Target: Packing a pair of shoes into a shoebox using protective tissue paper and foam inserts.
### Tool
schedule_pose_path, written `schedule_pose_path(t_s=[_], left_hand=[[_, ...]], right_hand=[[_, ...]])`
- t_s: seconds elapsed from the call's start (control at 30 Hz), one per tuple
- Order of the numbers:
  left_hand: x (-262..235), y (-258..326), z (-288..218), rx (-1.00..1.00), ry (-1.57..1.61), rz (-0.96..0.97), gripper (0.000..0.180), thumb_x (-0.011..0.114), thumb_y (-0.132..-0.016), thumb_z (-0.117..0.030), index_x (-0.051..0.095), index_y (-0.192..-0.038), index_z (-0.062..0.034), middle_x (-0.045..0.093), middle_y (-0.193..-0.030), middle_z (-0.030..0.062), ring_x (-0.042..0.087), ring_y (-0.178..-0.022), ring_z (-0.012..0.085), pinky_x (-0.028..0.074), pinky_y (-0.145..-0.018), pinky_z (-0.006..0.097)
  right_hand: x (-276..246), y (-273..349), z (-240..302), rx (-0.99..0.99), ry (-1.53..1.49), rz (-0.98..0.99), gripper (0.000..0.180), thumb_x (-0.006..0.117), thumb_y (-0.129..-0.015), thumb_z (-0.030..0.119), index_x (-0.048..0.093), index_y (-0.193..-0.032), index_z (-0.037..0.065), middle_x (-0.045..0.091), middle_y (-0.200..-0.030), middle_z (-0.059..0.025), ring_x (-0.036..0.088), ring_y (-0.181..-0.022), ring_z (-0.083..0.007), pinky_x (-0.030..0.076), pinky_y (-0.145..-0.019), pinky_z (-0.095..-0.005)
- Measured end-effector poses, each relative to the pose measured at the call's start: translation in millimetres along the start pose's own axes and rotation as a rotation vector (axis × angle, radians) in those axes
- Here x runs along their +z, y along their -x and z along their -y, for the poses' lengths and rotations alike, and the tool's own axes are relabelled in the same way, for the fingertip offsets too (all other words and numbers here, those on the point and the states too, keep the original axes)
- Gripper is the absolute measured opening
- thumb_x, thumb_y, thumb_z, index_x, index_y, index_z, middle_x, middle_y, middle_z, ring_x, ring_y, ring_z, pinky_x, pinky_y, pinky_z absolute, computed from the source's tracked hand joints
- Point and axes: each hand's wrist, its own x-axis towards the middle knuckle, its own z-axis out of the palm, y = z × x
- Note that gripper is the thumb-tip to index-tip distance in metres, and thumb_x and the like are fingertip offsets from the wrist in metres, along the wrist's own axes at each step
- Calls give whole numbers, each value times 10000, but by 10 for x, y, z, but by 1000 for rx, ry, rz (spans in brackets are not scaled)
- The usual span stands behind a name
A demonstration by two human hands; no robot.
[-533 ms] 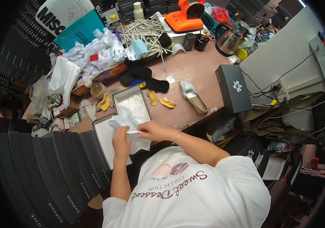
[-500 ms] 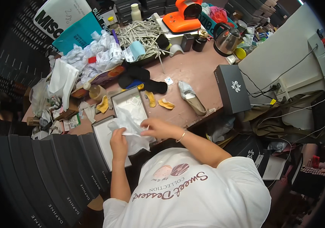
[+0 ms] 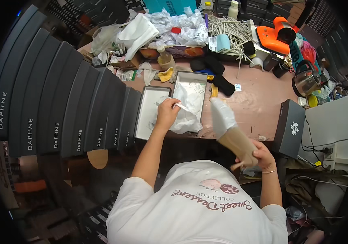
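My right hand [image 3: 266,156] grips a beige low-heeled shoe [image 3: 239,147] by its heel end, lifted over the table's front edge. White wrapping [image 3: 222,118] covers the toe half, which points away and to the left. With pinched fingers, my left hand [image 3: 168,113] holds an edge of thin white tissue paper [image 3: 187,120]. That paper spreads from a shallow grey-rimmed box [image 3: 203,86] toward the front edge. Beside it on the left lies a second shallow box part [image 3: 143,127] with a white inside, partly under the paper and my hand.
Stacked dark shoe boxes [image 3: 70,101] rise at the left. A dark box [image 3: 290,126] stands at the right edge, near a kettle [image 3: 306,81]. Black cloth items [image 3: 216,73], a bottle [image 3: 166,59] and a heap of white sticks [image 3: 233,36] sit farther back.
My right hand has left the tissue paper and picked up the shoe from the table. My left hand still pinches the paper. The whole view has turned toward the left.
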Motion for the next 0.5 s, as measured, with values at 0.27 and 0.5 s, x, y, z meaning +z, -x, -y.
schedule_pose_path(t_s=[0.27,0.5], left_hand=[[-566,756,-444,63,223,157,147,632,-779,11,681,-917,7,639,-806,69,597,-694,125,458,-622,242],[-874,974,76,109,194,88,199,607,-727,15,661,-919,15,609,-795,93,585,-677,168,461,-628,277]], right_hand=[[871,-856,-862,8,-154,5,479,517,-921,248,399,-1326,21,564,-1125,-106,616,-906,-203,558,-664,-315],[859,-772,-1725,34,-566,-27,541,513,-888,401,443,-1305,64,564,-1167,-163,619,-925,-331,519,-577,-316]])
